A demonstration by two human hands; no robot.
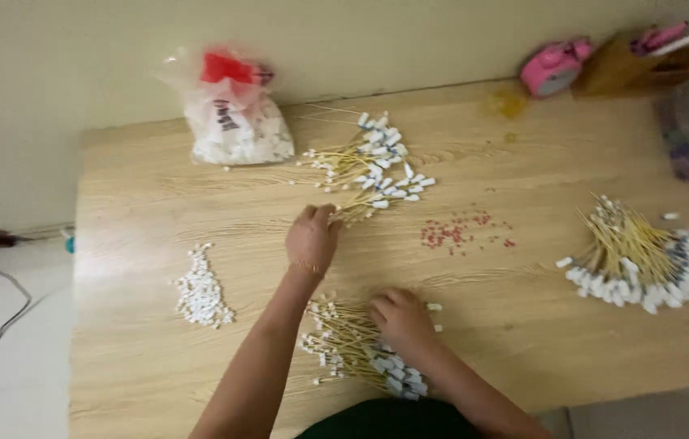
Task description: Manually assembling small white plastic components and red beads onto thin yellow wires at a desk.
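- the left hand [312,237] is reaching out over the wooden bench [141,219], its fingers closing on the near ends of thin yellow sticks at the edge of the far pile of capped sticks [375,167].
- the right hand [399,315] is resting curled on the near pile of capped sticks [352,345] close to the body; i cannot tell whether it is gripping any.
- a third, fuller bundle of capped sticks [637,258] is lying well apart at the right.
- loose white caps [202,289] are sitting in a small heap at the left, and a plastic bag of white caps [234,114] is standing by the wall.
- small red pieces [462,232] are scattered between the piles.
- judging from the piles, much sorting looks done, with plenty of caps and sticks left.
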